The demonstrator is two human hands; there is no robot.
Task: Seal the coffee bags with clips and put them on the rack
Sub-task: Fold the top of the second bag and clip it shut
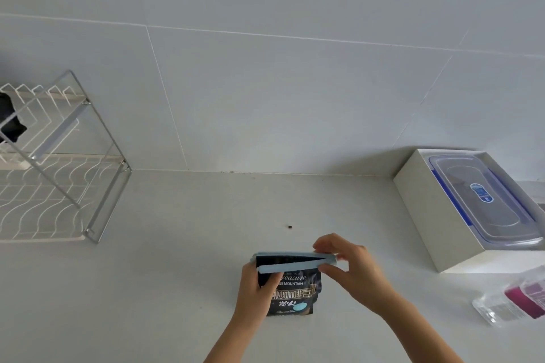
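A black coffee bag (295, 293) with white and gold lettering stands upright on the counter in front of me. My left hand (255, 289) grips its left side. A long light-blue clip (290, 262) straddles the bag's top, its two arms still slightly apart. My right hand (349, 267) pinches the clip's right end between thumb and fingers. At the far left stands a white wire rack (59, 200) with two tiers, and a dark bag (10, 121) sits on its upper tier at the frame edge.
A white box (424, 215) holding a clear lidded container with blue latches (483, 197) sits at the right against the tiled wall. A clear packet with purple contents (516, 300) lies at the right edge. A small dark speck (290, 227) lies on the counter behind the bag.
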